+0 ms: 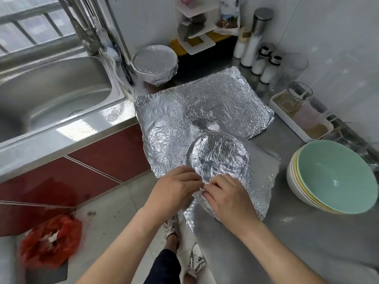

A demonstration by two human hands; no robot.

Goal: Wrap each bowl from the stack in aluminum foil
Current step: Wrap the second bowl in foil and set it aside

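A bowl covered in crinkled foil point(218, 155) sits on the steel counter near its front edge. My left hand point(174, 188) and my right hand point(227, 196) meet at the bowl's near rim, fingers curled and pinching the foil against it. Loose foil point(264, 181) from the same sheet spreads out to the right of the bowl. A second foil sheet point(196, 103) lies flat behind it. A fully wrapped bowl point(154, 64) stands at the back by the sink. The stack of bowls point(332, 177), a green one on top, waits at the right.
A steel sink point(51, 95) lies to the left. Spice jars point(264, 60), a white rack point(194, 25) and a white tray point(297, 117) with glass jars line the back and right wall. A red bag point(49, 240) sits on the floor below.
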